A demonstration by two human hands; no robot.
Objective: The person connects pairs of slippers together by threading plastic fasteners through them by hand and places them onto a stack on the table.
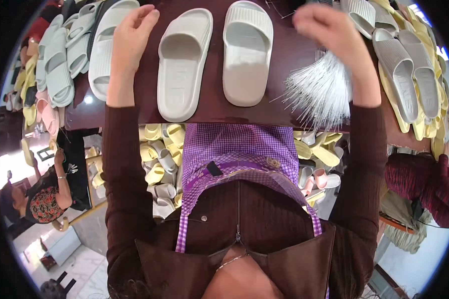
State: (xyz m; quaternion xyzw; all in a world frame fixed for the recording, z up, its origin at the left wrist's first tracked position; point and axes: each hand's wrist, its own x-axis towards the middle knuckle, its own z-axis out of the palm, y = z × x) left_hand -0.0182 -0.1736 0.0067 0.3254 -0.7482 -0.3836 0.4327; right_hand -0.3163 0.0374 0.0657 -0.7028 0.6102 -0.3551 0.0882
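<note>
Here on the glossy, dark maroon table (215,94), two pale grey, ribbed-strap slide slippers (248,55) lie side by side, apart, soles down, toes pointing away from the wearer. Over on the left, the bare left hand (130,37) is up beside them, fingers bent, its grip around nothing that shows; open or closed, I can't call it. A third pale grey slide (101,70) sits just left of that wrist, partly covered. And across to the right, the bare right hand (329,25) is a blur, fingers curved, its grip impossible to read! Just below it, a fanned bundle of thin, whitish strands (322,89). Stacked grey and yellow slides (396,74) crowd the far right.
</note>
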